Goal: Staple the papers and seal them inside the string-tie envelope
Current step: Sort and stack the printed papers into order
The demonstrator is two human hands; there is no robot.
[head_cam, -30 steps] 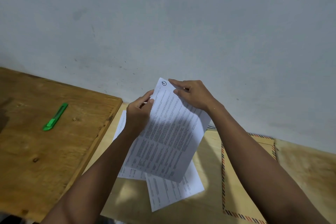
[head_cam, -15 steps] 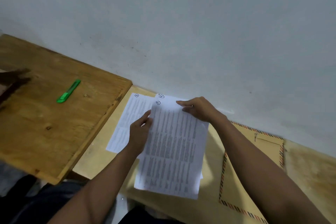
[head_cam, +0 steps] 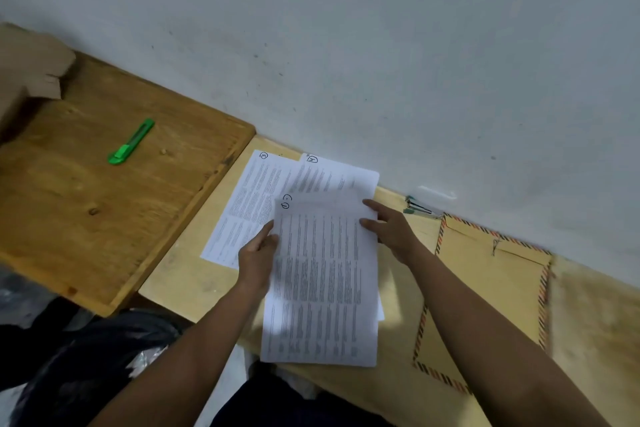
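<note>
Both hands hold a printed sheet marked 1 [head_cam: 322, 274] low over the light table, with a second sheet right beneath it. My left hand [head_cam: 258, 251] pinches its left edge. My right hand [head_cam: 391, 229] grips the upper right edge, fingers on top. Two more sheets lie flat behind: one marked 3 [head_cam: 247, 204] and one marked 4 [head_cam: 332, 175]. The tan string-tie envelope [head_cam: 485, 288] with a striped border lies to the right, partly under my right forearm. A small stapler [head_cam: 420, 209] sits at the wall.
A darker wooden table [head_cam: 86, 211] adjoins on the left, carrying a green utility knife [head_cam: 131, 142] and a torn cardboard piece [head_cam: 31, 73]. The grey wall runs close behind the papers. Dark cloth and a bag lie below the table edge.
The sheet was raised and tilted a second ago; both hands have brought it down nearly flat over the table. The view has tipped down, and sheets 3 and 4 now show behind it.
</note>
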